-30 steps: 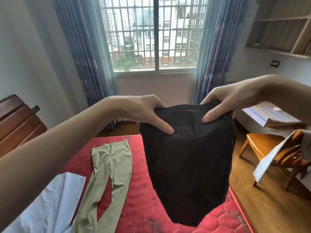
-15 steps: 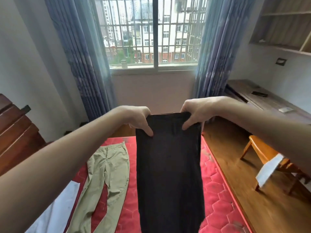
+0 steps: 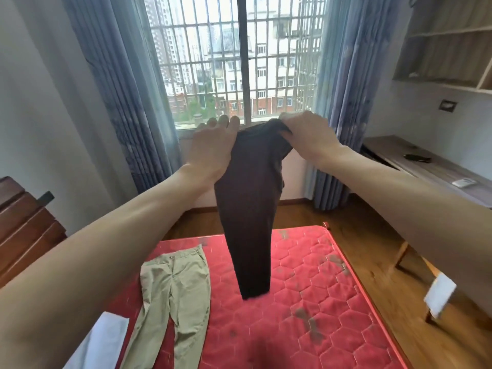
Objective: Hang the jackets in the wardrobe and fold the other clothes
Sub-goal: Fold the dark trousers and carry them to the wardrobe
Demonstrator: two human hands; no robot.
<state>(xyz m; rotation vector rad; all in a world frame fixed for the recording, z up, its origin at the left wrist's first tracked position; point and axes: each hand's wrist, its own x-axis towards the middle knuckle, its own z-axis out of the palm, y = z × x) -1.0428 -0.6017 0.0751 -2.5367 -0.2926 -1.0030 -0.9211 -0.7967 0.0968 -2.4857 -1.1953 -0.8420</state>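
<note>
Two bare forearms, no sleeves in view.
The left hand (image 3: 213,145) and right hand (image 3: 308,134) carry no gloves, rings or watch.

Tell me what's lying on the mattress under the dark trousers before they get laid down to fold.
Nothing visible: the mattress below the dark trousers is bare. The khaki trousers and white cloth lie apart, toward the left.

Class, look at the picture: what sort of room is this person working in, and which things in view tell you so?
Most likely a bedroom in a flat: a red quilted mattress with khaki trousers laid out on it, a curtained, barred window, and a wooden desk along the wall.
</note>
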